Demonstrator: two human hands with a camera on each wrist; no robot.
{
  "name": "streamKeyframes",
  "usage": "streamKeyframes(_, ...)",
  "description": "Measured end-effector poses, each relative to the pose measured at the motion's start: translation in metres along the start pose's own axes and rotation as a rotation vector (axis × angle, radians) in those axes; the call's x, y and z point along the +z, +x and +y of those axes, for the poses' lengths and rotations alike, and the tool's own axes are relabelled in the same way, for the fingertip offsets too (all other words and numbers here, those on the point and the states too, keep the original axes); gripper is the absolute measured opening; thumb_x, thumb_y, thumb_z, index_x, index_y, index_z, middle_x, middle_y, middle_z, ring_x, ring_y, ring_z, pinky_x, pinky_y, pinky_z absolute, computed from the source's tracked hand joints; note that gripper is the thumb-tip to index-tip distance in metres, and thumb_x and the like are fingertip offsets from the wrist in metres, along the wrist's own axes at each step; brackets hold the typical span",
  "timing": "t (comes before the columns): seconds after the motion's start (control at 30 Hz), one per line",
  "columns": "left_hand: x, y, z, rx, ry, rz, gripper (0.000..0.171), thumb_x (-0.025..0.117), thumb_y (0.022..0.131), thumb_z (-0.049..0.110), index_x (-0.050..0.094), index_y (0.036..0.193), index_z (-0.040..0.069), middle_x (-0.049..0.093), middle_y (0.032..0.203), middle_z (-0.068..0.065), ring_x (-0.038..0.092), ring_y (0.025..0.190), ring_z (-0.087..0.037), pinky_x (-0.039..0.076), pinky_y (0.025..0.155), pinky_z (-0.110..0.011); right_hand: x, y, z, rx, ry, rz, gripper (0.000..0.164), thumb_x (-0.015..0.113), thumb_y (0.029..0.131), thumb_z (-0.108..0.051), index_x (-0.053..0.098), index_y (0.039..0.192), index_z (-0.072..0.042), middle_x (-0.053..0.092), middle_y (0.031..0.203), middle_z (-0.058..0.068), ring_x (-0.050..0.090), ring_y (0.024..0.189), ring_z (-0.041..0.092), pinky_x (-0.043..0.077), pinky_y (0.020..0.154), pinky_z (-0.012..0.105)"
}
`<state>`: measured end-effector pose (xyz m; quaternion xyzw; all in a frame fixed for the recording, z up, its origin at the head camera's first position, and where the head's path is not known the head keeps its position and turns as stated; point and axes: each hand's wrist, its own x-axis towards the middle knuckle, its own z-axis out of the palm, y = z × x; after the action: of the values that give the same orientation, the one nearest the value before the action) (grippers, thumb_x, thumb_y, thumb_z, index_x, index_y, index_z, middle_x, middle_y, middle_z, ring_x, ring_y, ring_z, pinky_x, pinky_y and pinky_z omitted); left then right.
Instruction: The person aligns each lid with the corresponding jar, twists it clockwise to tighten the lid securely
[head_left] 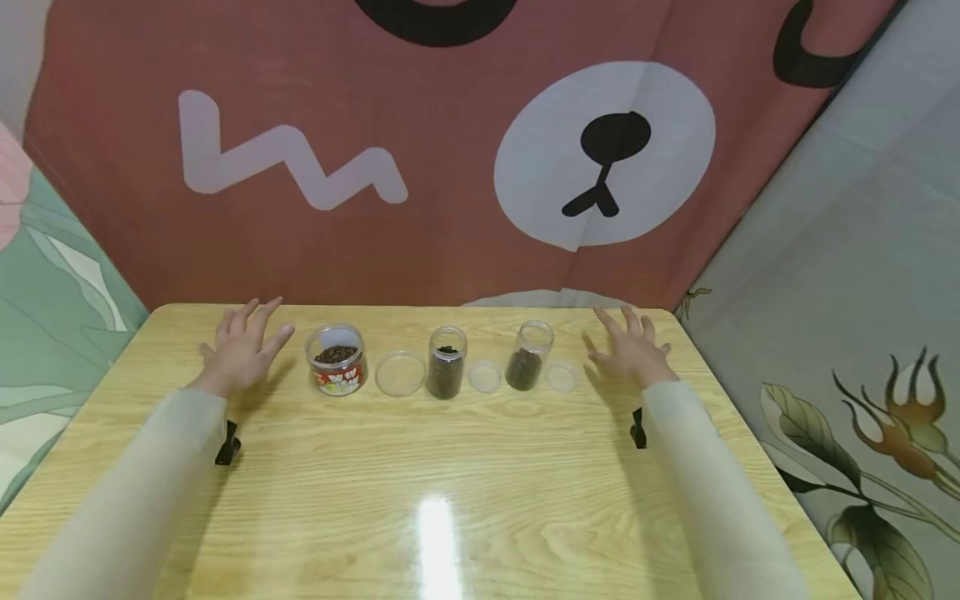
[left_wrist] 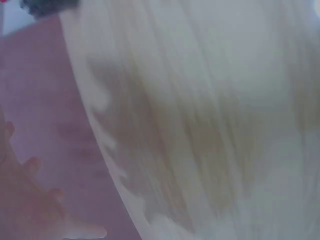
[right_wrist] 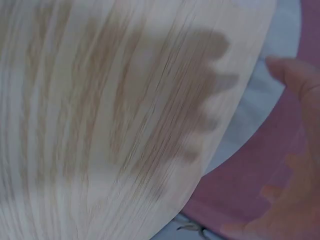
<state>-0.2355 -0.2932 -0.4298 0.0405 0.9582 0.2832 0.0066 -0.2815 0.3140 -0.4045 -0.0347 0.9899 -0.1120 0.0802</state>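
Observation:
My left hand hovers over the left side of the table with its fingers spread, holding nothing. Nearest to it is a wide clear jar with a red label and brown pieces inside. Two narrower clear jars, one in the middle and one further right, hold dark contents; all three are uncovered. A large clear lid and two small round lids lie beside them. To the right of the last lid, my right hand also hovers with spread fingers and holds nothing.
The jars and lids form a row near the far edge of the wooden table. Behind that edge hangs a red cloth with a cartoon face. A patterned grey cloth borders the right side.

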Motion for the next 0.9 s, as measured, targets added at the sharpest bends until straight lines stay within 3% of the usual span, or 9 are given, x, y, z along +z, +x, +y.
streamKeyframes(0.13, 0.004, -0.001, 0.005, 0.053, -0.073, 0.049, 0.07, 0.027, 0.11, 0.051, 0.01, 0.163, 0.01, 0.003, 0.162, -0.034, -0.003, 0.144, -0.062, 0.0, 0.099, -0.088, 0.002, -0.008, -0.005, -0.069, 0.024, 0.08, 0.08, 0.063, 0.101, -0.029, 0.014, 0.164, -0.024, -0.002, 0.166, 0.023, 0.001, 0.147, 0.057, 0.02, 0.098, 0.087)
streamKeyframes(0.3, 0.004, -0.004, 0.011, 0.121, -0.184, 0.067, 0.067, 0.029, 0.112, 0.042, 0.013, 0.16, -0.003, 0.013, 0.157, -0.041, 0.009, 0.142, -0.062, 0.008, 0.109, -0.079, 0.0, -0.018, -0.015, -0.113, 0.069, 0.151, 0.074, 0.061, 0.102, -0.026, 0.021, 0.163, -0.017, 0.005, 0.165, 0.025, 0.008, 0.146, 0.057, 0.029, 0.1, 0.081)
streamKeyframes(0.47, 0.005, -0.012, 0.023, 0.145, -0.3, 0.036, 0.065, 0.027, 0.113, 0.039, 0.012, 0.159, -0.005, 0.018, 0.154, -0.041, 0.017, 0.14, -0.062, 0.021, 0.106, -0.078, -0.004, -0.027, -0.022, -0.175, 0.163, 0.235, 0.061, 0.055, 0.103, -0.014, 0.03, 0.159, -0.007, 0.016, 0.162, 0.029, 0.018, 0.144, 0.056, 0.032, 0.105, 0.074)
streamKeyframes(0.6, 0.008, -0.015, 0.032, 0.153, -0.398, 0.012, 0.065, 0.026, 0.113, 0.037, 0.01, 0.158, -0.006, 0.016, 0.154, -0.042, 0.018, 0.14, -0.062, 0.021, 0.109, -0.076, -0.007, -0.034, -0.034, -0.235, 0.219, 0.3, 0.055, 0.05, 0.102, -0.004, 0.035, 0.155, -0.001, 0.025, 0.158, 0.031, 0.027, 0.142, 0.053, 0.031, 0.11, 0.069)
streamKeyframes(0.9, 0.017, -0.021, 0.043, 0.124, -0.468, -0.049, 0.068, 0.033, 0.112, 0.037, 0.004, 0.16, -0.002, 0.014, 0.157, -0.039, 0.017, 0.143, -0.061, 0.022, 0.111, -0.073, -0.008, -0.044, -0.065, -0.331, 0.283, 0.394, 0.048, 0.049, 0.103, -0.004, 0.043, 0.151, -0.001, 0.039, 0.151, 0.026, 0.036, 0.14, 0.045, 0.036, 0.109, 0.063)
